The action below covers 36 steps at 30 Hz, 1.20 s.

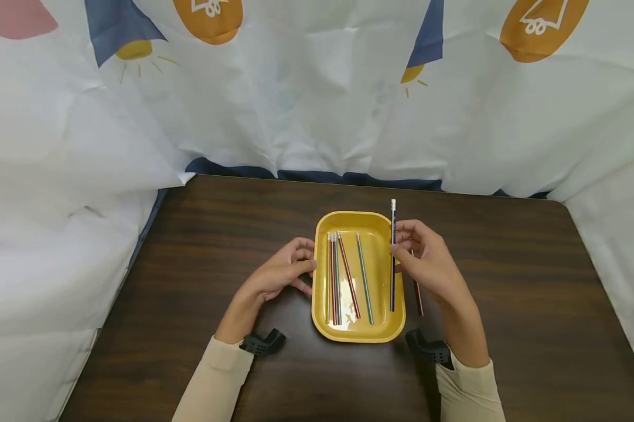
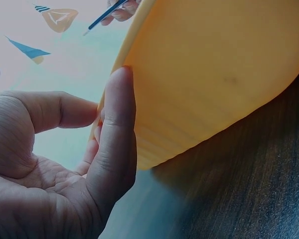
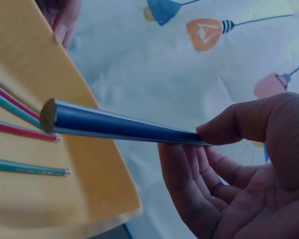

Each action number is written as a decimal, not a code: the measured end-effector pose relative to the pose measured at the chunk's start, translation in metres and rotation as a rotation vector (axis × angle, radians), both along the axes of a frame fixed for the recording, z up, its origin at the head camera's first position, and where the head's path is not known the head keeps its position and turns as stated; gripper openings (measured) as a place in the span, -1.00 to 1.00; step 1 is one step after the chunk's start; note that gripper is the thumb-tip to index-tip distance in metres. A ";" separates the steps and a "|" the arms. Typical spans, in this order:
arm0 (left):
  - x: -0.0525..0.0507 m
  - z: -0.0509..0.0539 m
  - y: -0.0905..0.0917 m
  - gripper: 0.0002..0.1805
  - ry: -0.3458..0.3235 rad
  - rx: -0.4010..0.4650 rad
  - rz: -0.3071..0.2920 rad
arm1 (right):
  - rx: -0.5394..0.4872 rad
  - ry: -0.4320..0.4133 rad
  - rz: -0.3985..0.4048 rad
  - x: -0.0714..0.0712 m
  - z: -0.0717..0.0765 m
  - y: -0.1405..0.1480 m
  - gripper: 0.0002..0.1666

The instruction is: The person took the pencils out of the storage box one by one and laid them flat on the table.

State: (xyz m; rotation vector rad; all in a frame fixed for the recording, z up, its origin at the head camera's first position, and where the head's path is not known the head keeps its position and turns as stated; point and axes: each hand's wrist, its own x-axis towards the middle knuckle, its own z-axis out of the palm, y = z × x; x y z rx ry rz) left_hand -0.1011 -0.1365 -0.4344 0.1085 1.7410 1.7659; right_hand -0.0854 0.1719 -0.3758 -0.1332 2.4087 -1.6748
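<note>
A yellow tray [image 1: 359,336] with rounded corners lies in front of me and holds several thin pencils. My left hand [image 1: 287,266] pinches its left rim; in the left wrist view the thumb and a finger lie on either side of the tray's edge [image 2: 120,55]. Above the right side of the tray, my right hand [image 1: 428,258] grips a dark blue pencil [image 1: 393,275] between thumb and fingers. Its eraser end points away from me, and the flat, unsharpened end [image 3: 48,115] faces the right wrist camera.
Red pencils [image 1: 348,275] and green pencils [image 1: 365,278] lie roughly lengthwise in the tray, most of them bunched at the left. A dark red pencil [image 1: 418,299] lies right of the tray, partly hidden by my right hand. A patterned white curtain [image 1: 317,117] hangs behind the brown table [image 1: 517,293].
</note>
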 end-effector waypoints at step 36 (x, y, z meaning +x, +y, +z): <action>0.001 -0.003 0.000 -0.45 0.009 -0.008 -0.015 | -0.023 0.063 -0.030 -0.001 -0.012 0.017 -0.58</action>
